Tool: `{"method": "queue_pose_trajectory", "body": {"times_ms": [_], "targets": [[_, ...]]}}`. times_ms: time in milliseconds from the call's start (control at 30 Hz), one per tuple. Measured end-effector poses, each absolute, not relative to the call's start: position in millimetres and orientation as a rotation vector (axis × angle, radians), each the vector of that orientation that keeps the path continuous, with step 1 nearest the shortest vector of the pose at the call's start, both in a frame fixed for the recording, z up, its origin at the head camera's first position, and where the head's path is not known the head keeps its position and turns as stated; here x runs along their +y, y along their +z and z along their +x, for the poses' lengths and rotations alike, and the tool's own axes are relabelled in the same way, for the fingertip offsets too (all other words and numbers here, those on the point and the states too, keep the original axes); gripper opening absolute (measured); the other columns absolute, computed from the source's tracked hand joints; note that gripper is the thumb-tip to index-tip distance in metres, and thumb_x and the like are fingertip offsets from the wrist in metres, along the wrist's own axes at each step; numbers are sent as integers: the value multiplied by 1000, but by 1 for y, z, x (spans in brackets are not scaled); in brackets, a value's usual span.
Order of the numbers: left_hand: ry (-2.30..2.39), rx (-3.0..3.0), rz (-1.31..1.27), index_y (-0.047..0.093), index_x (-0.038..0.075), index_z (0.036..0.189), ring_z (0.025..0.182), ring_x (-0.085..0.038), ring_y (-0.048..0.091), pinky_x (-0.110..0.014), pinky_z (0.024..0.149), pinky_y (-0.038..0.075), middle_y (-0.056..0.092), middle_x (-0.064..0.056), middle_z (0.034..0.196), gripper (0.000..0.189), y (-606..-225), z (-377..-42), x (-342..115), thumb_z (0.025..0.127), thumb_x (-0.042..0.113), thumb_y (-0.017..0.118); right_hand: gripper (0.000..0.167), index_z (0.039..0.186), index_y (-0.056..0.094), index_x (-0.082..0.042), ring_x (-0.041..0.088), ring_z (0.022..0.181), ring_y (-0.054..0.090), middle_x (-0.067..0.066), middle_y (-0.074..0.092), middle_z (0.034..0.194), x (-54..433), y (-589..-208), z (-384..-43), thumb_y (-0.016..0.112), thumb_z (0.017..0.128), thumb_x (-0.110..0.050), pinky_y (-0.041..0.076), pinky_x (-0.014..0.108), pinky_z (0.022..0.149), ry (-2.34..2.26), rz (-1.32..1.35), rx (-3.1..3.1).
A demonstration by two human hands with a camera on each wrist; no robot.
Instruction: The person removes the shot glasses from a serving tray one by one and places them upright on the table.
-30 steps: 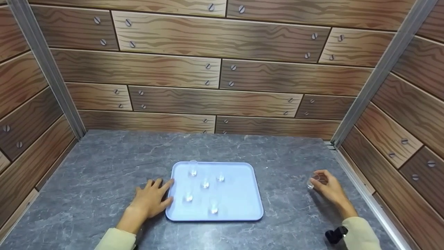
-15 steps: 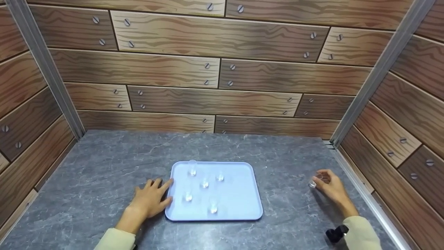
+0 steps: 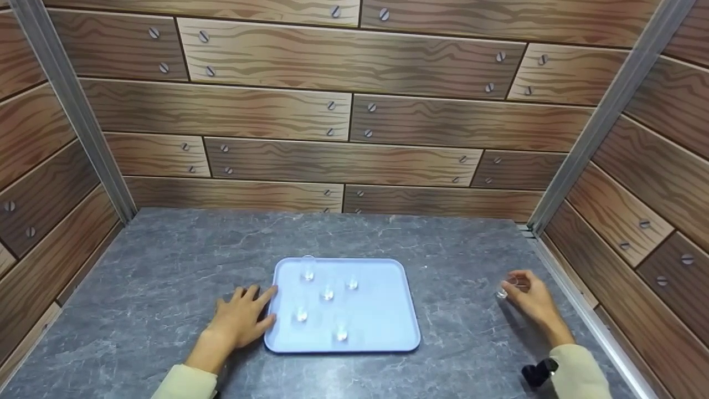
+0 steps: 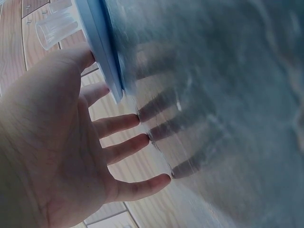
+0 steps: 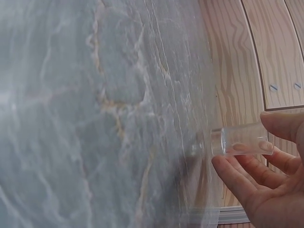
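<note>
My left hand (image 3: pixel 235 321) lies with spread fingers at the left edge of a light blue tray (image 3: pixel 382 310), thumb and index finger touching its rim. Its other fingertips touch the grey tabletop in the left wrist view. Several small clear shot glasses (image 3: pixel 328 293) stand upright and apart on the tray, mostly on its left half. Far to the right, my right hand (image 3: pixel 534 302) grips another clear shot glass (image 5: pixel 242 138) between thumb and fingers. The right wrist view shows the thumb at its rim and its thick base close over the table.
The grey marbled table (image 3: pixel 460 343) is enclosed by wood-patterned walls (image 3: pixel 332 160) at the back and both sides. Metal posts (image 3: pixel 587 133) stand at the back corners. A metal rail (image 3: pixel 615 343) runs along the right edge, near my right arm.
My right hand has moved slightly to the right with the shot glass in its grip. The left hand, the tray and the glasses on it have stayed in place.
</note>
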State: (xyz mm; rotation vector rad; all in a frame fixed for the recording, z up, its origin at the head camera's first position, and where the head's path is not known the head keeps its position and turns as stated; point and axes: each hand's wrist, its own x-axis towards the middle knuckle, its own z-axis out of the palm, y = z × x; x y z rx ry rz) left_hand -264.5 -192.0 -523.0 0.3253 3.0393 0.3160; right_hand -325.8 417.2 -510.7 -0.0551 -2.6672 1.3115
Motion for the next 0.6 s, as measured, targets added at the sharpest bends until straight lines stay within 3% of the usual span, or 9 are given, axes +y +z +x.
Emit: {"method": "queue_pose_trajectory", "body": {"times_ms": [600], "targets": [[335,3066,328,47,22,155,136,-49,48,-85,97,37,53,-23,148,60,-522,-262,-191,101,46,59,43,127,57,14,-17,83,51,30,68,117,422,-514,-326,70,96,-13,45,6,79,1184,-57,-2693]]}}
